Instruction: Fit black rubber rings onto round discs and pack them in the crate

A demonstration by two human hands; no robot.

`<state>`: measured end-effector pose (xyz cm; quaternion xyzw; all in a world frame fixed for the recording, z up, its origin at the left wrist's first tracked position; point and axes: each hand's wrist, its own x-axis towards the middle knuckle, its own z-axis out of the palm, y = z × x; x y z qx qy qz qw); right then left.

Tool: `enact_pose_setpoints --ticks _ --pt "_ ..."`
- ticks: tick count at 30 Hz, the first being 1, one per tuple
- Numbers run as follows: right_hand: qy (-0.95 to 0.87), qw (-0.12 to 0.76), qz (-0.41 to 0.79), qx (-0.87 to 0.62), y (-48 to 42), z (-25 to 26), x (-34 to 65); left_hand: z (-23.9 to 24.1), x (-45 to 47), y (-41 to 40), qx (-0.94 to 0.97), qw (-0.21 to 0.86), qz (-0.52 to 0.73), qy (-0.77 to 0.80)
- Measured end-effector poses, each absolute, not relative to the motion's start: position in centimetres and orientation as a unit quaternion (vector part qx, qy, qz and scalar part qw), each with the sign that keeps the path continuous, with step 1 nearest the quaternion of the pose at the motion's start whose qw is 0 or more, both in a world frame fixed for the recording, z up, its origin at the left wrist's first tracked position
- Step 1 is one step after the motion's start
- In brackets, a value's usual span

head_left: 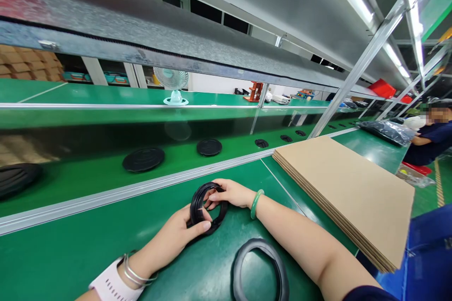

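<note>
Head view: both hands meet on a black rubber ring tilted up off the green bench. The left hand cups the ring's near edge, its thumb pressed across the rim and its fingers pinching the rubber. The right hand comes in from the far side, its fingers curled together and pinching the upper rim. A white watch band and silver bangles sit on the left wrist, and a green jade bangle on the right. Just nearer than the fingers, a second black ring lies flat on the bench, apart from both hands. To the right of the right hand rests a stack of brown cardboard sheets. Beyond the fingers, past a metal rail, black round discs lie spaced along a green conveyor belt. A small desk fan stands farther back, and a seated person is at the far right.
</note>
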<state>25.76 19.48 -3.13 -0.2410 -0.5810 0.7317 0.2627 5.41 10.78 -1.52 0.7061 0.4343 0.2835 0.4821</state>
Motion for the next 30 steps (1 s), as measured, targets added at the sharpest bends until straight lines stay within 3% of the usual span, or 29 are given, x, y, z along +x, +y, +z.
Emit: enact_pose_setpoints --ticks 30 --pt "-0.579 0.259 0.727 -0.261 19.39 -3.10 25.65 -1.26 5.50 10.79 0.706 0.482 0.278 0.437"
